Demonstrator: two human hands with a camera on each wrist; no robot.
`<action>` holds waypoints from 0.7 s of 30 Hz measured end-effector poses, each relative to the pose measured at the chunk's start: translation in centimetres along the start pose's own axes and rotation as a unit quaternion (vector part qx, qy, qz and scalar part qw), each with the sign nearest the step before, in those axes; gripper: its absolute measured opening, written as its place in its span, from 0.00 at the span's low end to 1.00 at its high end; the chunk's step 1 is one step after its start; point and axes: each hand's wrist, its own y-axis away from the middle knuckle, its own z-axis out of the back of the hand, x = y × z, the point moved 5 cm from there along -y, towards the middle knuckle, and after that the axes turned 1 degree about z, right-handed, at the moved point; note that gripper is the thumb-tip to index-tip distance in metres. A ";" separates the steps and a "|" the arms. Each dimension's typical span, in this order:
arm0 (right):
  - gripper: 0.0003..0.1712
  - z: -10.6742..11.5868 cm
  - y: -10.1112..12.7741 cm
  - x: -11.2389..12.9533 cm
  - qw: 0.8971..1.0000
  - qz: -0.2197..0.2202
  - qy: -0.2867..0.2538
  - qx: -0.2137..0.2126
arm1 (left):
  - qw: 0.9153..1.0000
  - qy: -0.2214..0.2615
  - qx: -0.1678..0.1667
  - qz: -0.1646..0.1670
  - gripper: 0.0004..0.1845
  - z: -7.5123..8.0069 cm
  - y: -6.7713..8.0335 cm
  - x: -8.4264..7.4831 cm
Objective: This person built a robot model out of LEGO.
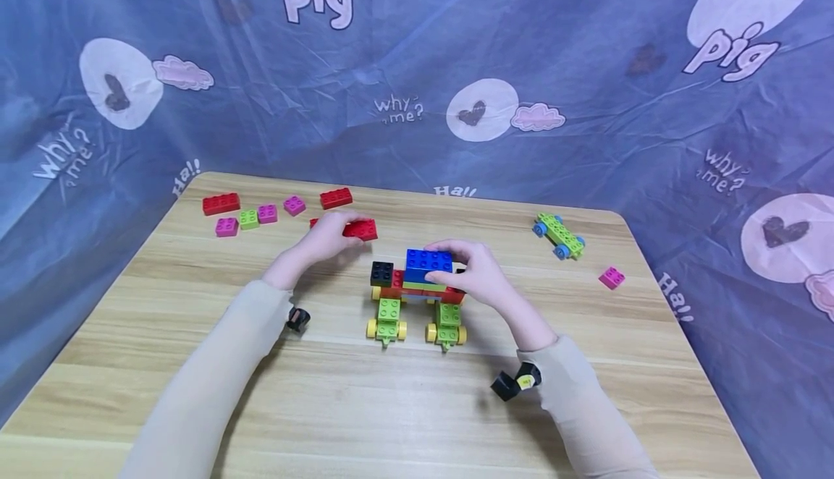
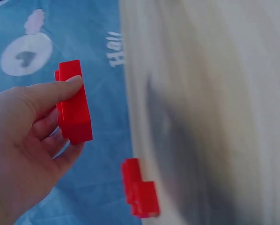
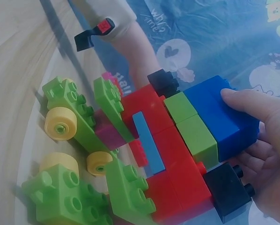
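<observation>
The left hand (image 1: 329, 236) reaches forward over the table (image 1: 195, 363), thumb and fingers pinching a red brick (image 2: 74, 104). The right hand (image 1: 478, 269) curls round the blue brick (image 1: 428, 262) atop the block vehicle (image 1: 417, 298) at table centre.

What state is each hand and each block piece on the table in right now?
left hand: grips a red brick, lifted near the table's far side.
right hand: grip on the blue brick topping the block vehicle.
block vehicle: standing on its yellow wheels, assembled.
green wheeled chassis: loose, apart at the right.
pink block: loose, alone.
loose red, pink and green bricks: lying unattached at far left.
</observation>
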 end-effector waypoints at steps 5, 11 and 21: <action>0.24 0.0 0.0 0.1 1.000 -0.001 0.001 0.000 | 0.999 0.029 -0.021 -0.008 0.27 1.1 0.7 -1.9; 0.24 0.0 0.0 0.1 1.000 0.001 0.001 0.000 | 0.998 0.040 -0.039 -0.015 0.27 2.3 1.9 -4.5; 0.24 0.0 0.1 0.4 1.000 0.017 0.003 -0.006 | 0.994 0.046 -0.067 -0.065 0.26 3.3 3.3 -8.4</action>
